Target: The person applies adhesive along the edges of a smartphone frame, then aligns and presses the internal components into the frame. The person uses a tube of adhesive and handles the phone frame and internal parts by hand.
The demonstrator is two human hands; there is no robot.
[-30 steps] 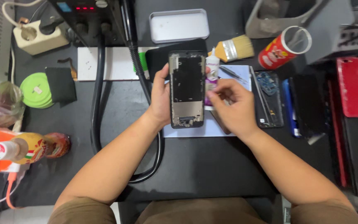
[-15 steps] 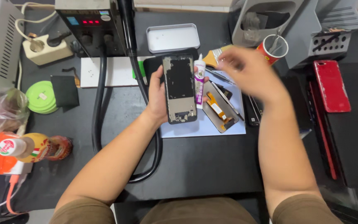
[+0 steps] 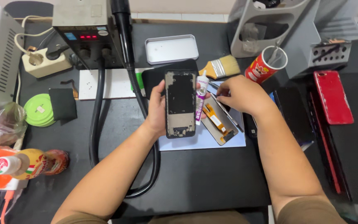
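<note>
Beyond the right hand [image 3: 242, 96], a red can [image 3: 265, 64] holds thin tools — a metal tray [image 3: 171, 48] sits farther left. The left hand [image 3: 159, 108] grips an open phone frame [image 3: 180, 103] upright; right fingers pinch together beside a glue tube [image 3: 201, 98] — what they hold is unclear.

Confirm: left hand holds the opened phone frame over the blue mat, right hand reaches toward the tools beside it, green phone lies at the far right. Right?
Not quite. The phone at the far right is red, not green; the head view shows it. The rest stands: the left hand holds the opened phone frame over the blue mat, and the right hand reaches toward the tools beside it.
</note>
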